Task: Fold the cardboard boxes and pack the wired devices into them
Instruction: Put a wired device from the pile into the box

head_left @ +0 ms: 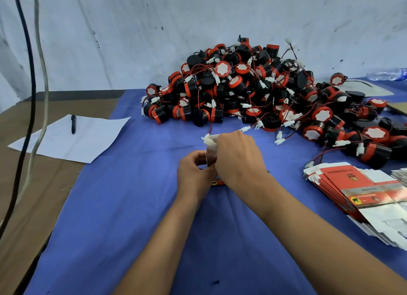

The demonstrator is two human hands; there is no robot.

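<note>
Red-and-white cardboard box sits between both hands at mid-cloth, mostly hidden, so I only see a white flap edge up top and a red printed strip poking out below the wrists. Left hand has fingers curled round the near-left side of the box, bracing it. Right hand is curled over the top from the right, pinching or pressing at the flap; I can't tell which flap, since the knuckles cover it. A white connector on a red wire sticks out just above and left of the right hand's fingertips, touching the flap edge, so I judge a device is already in or going in and the lead is not yet tucked. Key relation: the connector lies up and slightly left of the grip, on the far side of the box, nearer the right hand's fingers than the left's. The box's long axis seems to run toward me and away, opening at the far end. Next move, I reckon: right hand pushes the lead down into the opening while the left keeps hold. Device pile is well beyond the grip, flat box blanks well off to the right, on the blue cloth.
</note>
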